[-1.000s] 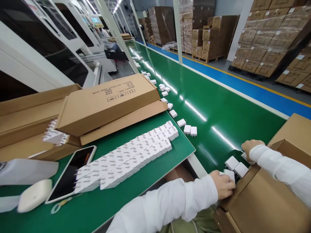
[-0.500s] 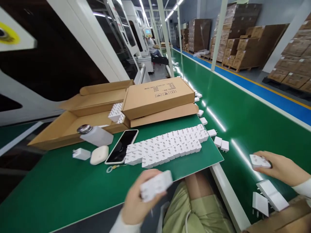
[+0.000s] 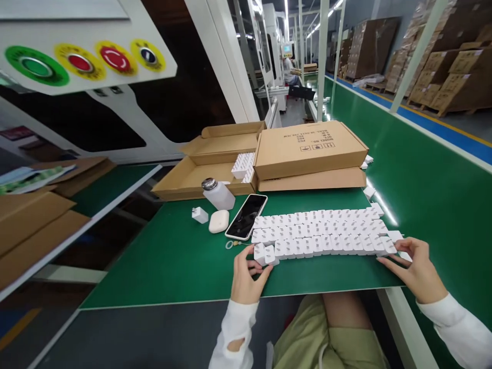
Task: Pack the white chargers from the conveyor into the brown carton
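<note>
Charger rows (image 3: 325,243) look mostly laid; left hand (image 3: 246,279) pinches two chargers (image 3: 260,254); right hand (image 3: 422,271) half-curled, grip unclear; loose charger (image 3: 369,192) remains.

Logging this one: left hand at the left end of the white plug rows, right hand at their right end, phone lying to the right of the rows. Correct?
Only the phone is wrong: the head view shows it lying left of the white plug rows. Left hand and right hand are as stated.

A blue floor lane (image 3: 476,148) runs past pale posts (image 3: 323,51) under strip lights (image 3: 286,20).
</note>
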`<state>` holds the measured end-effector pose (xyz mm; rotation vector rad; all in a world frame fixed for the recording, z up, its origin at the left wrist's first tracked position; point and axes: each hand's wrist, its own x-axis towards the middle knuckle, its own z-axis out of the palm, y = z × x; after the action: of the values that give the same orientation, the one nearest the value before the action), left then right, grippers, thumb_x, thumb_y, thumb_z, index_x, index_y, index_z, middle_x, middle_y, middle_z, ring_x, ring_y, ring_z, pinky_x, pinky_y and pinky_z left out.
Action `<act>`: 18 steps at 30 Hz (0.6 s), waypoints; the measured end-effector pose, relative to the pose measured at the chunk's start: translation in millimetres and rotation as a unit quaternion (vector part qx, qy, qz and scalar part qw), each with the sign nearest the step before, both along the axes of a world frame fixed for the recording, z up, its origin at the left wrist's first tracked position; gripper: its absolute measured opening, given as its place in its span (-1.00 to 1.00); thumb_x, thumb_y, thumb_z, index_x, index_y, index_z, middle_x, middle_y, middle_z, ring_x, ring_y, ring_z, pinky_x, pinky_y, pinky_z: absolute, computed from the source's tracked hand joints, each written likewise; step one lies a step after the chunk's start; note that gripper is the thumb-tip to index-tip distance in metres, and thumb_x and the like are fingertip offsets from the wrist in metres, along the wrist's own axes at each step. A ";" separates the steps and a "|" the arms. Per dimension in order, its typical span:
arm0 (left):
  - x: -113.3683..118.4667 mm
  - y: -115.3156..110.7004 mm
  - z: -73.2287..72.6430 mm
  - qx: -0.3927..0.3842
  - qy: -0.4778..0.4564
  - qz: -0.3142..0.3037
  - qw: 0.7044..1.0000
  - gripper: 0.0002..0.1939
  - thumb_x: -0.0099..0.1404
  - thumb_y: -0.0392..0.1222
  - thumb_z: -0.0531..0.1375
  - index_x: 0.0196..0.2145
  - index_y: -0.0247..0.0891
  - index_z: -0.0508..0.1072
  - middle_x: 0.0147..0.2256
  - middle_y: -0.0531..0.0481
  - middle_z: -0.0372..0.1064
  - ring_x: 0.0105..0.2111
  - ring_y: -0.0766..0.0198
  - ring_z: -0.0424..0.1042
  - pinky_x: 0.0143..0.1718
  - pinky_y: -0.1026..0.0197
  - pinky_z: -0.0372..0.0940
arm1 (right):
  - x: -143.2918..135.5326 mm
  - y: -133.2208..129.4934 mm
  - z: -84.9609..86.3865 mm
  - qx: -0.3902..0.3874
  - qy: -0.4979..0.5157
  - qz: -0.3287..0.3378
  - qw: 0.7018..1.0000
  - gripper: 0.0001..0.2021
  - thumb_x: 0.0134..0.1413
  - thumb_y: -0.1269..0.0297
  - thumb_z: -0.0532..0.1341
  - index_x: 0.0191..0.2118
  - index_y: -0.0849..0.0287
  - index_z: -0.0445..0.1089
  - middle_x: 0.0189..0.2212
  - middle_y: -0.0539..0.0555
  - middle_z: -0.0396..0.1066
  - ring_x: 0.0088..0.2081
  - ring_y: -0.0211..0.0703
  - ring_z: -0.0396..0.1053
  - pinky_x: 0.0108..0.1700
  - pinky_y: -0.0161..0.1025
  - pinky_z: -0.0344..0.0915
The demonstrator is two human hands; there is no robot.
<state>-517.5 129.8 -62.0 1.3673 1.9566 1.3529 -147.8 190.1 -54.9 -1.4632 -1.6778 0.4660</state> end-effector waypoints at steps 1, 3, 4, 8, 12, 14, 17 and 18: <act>2.4 -2.1 -2.0 0.006 -0.006 0.020 1.000 -0.40 0.03 0.04 0.20 -0.01 -0.20 0.17 -0.14 -0.10 0.19 -0.47 0.38 0.29 -0.43 0.20 0.40 | 2.1 -0.3 1.4 -0.009 -0.047 -0.006 0.999 -0.56 -0.11 -0.05 0.21 -0.22 0.11 0.09 -0.29 0.06 0.19 -0.28 -0.15 0.30 -0.36 -0.24 0.38; 6.5 -5.3 -4.1 0.007 -0.009 0.052 0.999 -0.43 0.05 0.08 0.18 -0.04 -0.22 0.19 -0.16 -0.10 0.22 -0.44 0.36 0.30 -0.39 0.20 0.42 | 6.8 0.3 4.7 -0.012 -0.184 -0.002 0.983 -0.63 -0.04 -0.11 0.11 -0.36 0.12 0.17 -0.44 0.01 0.21 -0.46 -0.22 0.26 -0.48 -0.26 0.26; 8.3 -6.0 -4.2 0.003 -0.002 0.065 0.998 -0.45 0.05 0.10 0.18 -0.06 -0.23 0.22 -0.16 -0.10 0.24 -0.42 0.34 0.30 -0.37 0.20 0.42 | 9.0 0.9 5.8 -0.007 -0.248 0.007 0.969 -0.63 0.00 -0.12 0.07 -0.42 0.12 0.18 -0.50 0.00 0.19 -0.52 -0.24 0.22 -0.52 -0.26 0.19; 12.4 -3.3 -0.6 -0.017 0.036 0.098 0.994 -0.47 0.08 0.16 0.14 -0.10 -0.24 0.29 -0.20 -0.09 0.31 -0.41 0.28 0.38 -0.34 0.18 0.42 | 13.0 2.9 4.9 -0.008 -0.329 0.044 0.943 -0.62 0.05 -0.13 0.01 -0.47 0.12 0.14 -0.57 -0.02 0.18 -0.58 -0.25 0.19 -0.59 -0.29 0.07; 11.3 2.3 1.2 -0.001 0.081 0.108 0.991 -0.52 0.10 0.13 0.14 -0.10 -0.20 0.35 -0.18 -0.07 0.33 -0.41 0.26 0.42 -0.32 0.19 0.42 | 8.9 6.1 4.3 -0.030 -0.316 0.046 0.947 -0.64 0.04 -0.11 0.02 -0.46 0.10 0.12 -0.59 -0.03 0.18 -0.61 -0.24 0.18 -0.61 -0.28 0.08; 9.1 4.5 -2.4 0.020 0.052 0.120 0.991 -0.41 0.04 0.12 0.19 -0.01 -0.20 0.29 -0.05 -0.13 0.26 -0.34 0.24 0.43 -0.33 0.23 0.42 | 6.5 7.8 7.2 -0.023 -0.309 0.048 0.949 -0.66 0.06 -0.09 0.01 -0.45 0.10 0.12 -0.60 -0.03 0.17 -0.59 -0.22 0.19 -0.59 -0.26 0.11; 5.1 6.6 -13.2 -0.015 0.018 0.130 0.991 -0.25 0.04 0.14 0.16 0.15 -0.13 0.09 0.04 -0.14 0.22 -0.34 0.24 0.45 -0.40 0.27 0.41 | 2.3 8.5 12.1 -0.017 -0.300 0.068 0.951 -0.68 0.09 -0.06 0.00 -0.41 0.11 0.14 -0.57 -0.02 0.20 -0.55 -0.20 0.23 -0.54 -0.24 0.16; 3.8 7.1 -16.9 -0.043 0.047 0.137 0.989 -0.27 0.06 0.13 0.14 0.15 -0.11 0.08 -0.03 -0.09 0.31 -0.37 0.24 0.46 -0.43 0.28 0.40 | -0.1 8.1 12.7 -0.016 -0.301 0.074 0.951 -0.69 0.10 -0.05 0.00 -0.40 0.11 0.15 -0.56 -0.01 0.20 -0.54 -0.19 0.24 -0.53 -0.23 0.17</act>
<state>-513.7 136.9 -78.9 1.1749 2.3060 1.3215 -147.9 198.2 -42.2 -1.6106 -2.2749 0.1221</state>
